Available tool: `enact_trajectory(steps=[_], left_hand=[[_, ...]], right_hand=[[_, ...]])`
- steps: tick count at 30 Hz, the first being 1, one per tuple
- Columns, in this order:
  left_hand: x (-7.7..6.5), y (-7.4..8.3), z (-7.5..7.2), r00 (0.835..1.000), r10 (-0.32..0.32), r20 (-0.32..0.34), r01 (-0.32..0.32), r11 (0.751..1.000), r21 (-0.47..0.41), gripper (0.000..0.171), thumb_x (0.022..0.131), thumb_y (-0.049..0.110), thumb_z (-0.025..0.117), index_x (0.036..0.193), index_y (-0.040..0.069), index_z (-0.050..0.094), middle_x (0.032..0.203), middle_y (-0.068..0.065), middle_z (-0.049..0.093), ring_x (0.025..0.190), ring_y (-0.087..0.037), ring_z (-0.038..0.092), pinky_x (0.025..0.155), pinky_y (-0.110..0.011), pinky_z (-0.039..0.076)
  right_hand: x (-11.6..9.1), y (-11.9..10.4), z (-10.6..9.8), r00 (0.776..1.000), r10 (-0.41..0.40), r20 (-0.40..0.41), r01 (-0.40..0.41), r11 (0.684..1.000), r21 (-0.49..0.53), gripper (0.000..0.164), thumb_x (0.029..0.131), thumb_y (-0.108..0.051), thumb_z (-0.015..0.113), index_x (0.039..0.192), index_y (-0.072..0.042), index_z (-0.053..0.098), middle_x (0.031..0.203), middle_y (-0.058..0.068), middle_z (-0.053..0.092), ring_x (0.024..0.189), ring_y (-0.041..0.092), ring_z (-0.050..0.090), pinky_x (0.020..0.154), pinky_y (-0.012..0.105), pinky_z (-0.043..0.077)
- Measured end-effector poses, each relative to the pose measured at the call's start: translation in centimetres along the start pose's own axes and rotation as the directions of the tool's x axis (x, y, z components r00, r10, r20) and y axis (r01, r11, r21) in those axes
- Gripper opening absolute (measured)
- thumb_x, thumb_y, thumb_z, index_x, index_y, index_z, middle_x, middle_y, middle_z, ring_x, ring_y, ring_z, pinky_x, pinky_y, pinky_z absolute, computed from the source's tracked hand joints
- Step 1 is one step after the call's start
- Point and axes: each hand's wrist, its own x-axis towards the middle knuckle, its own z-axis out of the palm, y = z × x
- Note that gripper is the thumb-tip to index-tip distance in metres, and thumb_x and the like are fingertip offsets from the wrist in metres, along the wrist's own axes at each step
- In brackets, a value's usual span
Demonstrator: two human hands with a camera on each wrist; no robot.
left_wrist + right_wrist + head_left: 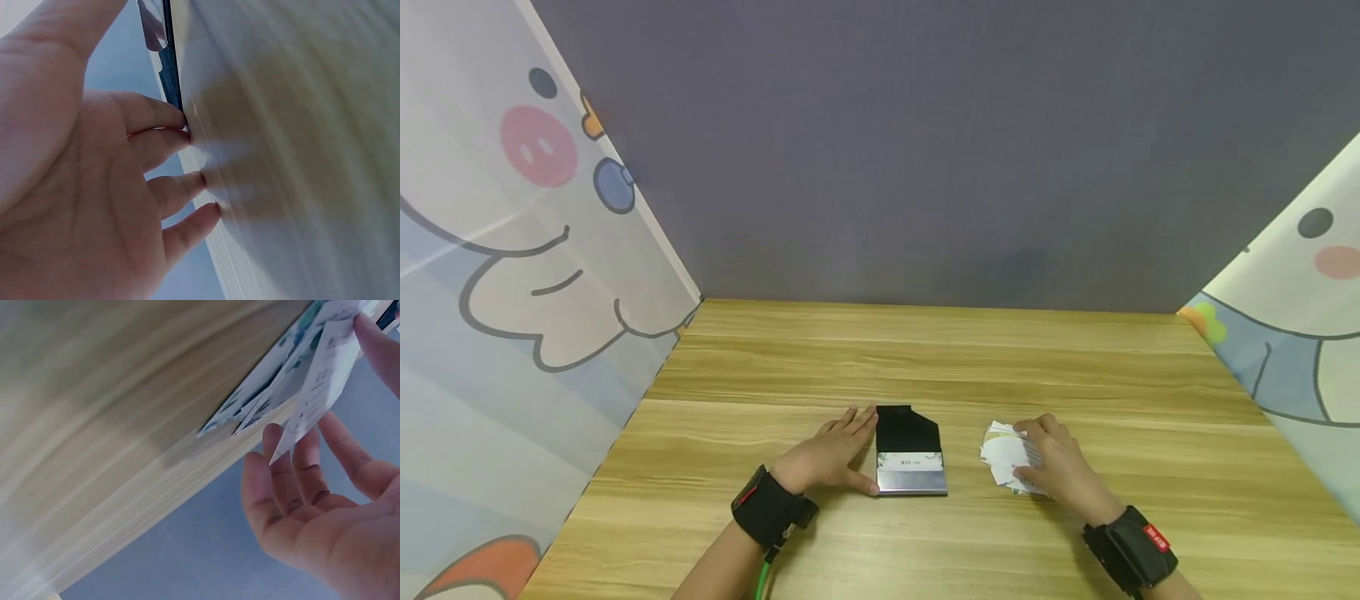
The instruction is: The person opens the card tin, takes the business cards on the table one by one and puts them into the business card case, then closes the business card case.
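Observation:
A business card case [912, 482] lies on the table with its black lid flap [907, 432] folded back. Above its silvery front, a white printed card [910, 461] shows inside. My left hand [831, 457] rests beside the case, fingers straight, thumb and index fingertip against its left edge. To the right is a loose, fanned pile of white business cards [1002, 452]. My right hand [1063, 471] pinches a card [322, 384] by its edges between thumb and fingers; it tilts up off the others. The lower cards [259, 394] lie on the table.
The wood-grain table [820, 358] ends at a grey upright panel [925, 167] behind. Cartoon-printed curtains [497, 275] flank it on left and right. A green cable [762, 579] runs from the left wrist strap [767, 508].

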Motion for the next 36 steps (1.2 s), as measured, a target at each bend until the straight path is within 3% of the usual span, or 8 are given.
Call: enact_trajectory(steps=[6, 12, 26, 36], left_hand=[[0.0, 0.0, 0.0, 1.000, 0.002, -0.002, -0.002, 1.000, 0.003, 0.102, 0.074, 0.054, 0.065, 0.145, 0.000, 0.016, 0.154, -0.013, 0.007, 0.140, -0.037, 0.006, 0.108, -0.057, 0.018], [0.1, -0.1, 0.0, 1.000, 0.005, -0.001, -0.005, 1.000, 0.001, 0.102, 0.074, 0.054, 0.065, 0.145, 0.000, 0.016, 0.154, -0.014, 0.007, 0.140, -0.037, 0.005, 0.108, -0.057, 0.017], [0.0, -0.2, 0.1, 1.000, 0.009, -0.006, -0.008, 1.000, 0.017, 0.102, 0.074, 0.055, 0.064, 0.145, 0.000, 0.017, 0.154, -0.013, 0.007, 0.140, -0.037, 0.006, 0.108, -0.056, 0.018], [0.1, -0.2, 0.2, 1.000, 0.012, -0.005, -0.012, 1.000, 0.014, 0.103, 0.073, 0.055, 0.065, 0.145, -0.001, 0.016, 0.154, -0.014, 0.007, 0.140, -0.038, 0.006, 0.108, -0.057, 0.019]], right_hand=[[0.1, -0.1, 0.1, 1.000, -0.003, -0.021, 0.004, 0.999, 0.034, 0.054, 0.063, -0.005, 0.080, 0.108, 0.002, 0.052, 0.102, 0.016, 0.055, 0.093, 0.030, 0.054, 0.075, 0.046, 0.045], [0.2, -0.2, -0.1, 0.999, -0.017, -0.027, 0.019, 0.997, 0.073, 0.042, 0.070, 0.005, 0.072, 0.107, 0.004, 0.053, 0.105, 0.023, 0.061, 0.093, 0.033, 0.060, 0.074, 0.042, 0.050], [0.7, -0.3, -0.4, 0.998, -0.022, -0.055, 0.028, 0.993, 0.115, 0.030, 0.082, 0.011, 0.055, 0.111, 0.003, 0.057, 0.104, 0.022, 0.064, 0.078, 0.016, 0.058, 0.058, 0.024, 0.042], [1.5, -1.7, -0.5, 0.995, -0.054, -0.081, 0.064, 0.989, 0.134, 0.029, 0.084, 0.006, 0.057, 0.112, -0.001, 0.057, 0.095, 0.017, 0.066, 0.063, 0.009, 0.054, 0.053, 0.020, 0.037]])
